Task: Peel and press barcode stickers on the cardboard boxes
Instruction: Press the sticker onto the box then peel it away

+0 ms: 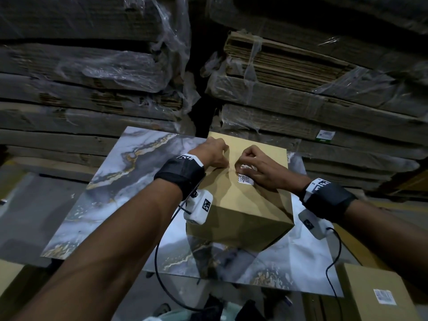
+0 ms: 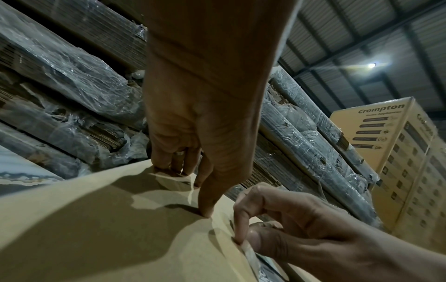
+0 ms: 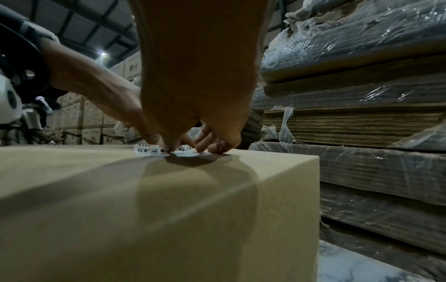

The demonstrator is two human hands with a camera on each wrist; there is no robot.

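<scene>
A plain cardboard box (image 1: 245, 205) stands on the marbled table top (image 1: 129, 188). Both hands work on its top face. My right hand (image 1: 239, 169) pinches the edge of a white barcode sticker strip (image 1: 245, 179) between thumb and bent index finger (image 2: 237, 229); the strip (image 3: 147, 150) lies partly flat on the box. My left hand (image 1: 220, 158) sits just left of it with its fingers curled, and its thumb tip (image 2: 207, 211) presses on the cardboard. I see nothing held in the left hand.
Shrink-wrapped stacks of flat cardboard (image 1: 301, 93) rise like a wall right behind the table. A second box with a label (image 1: 375, 295) stands low at the right. Cables (image 1: 162, 262) hang from both wrist cameras over the table's front edge. Printed cartons (image 2: 398, 152) stand further off.
</scene>
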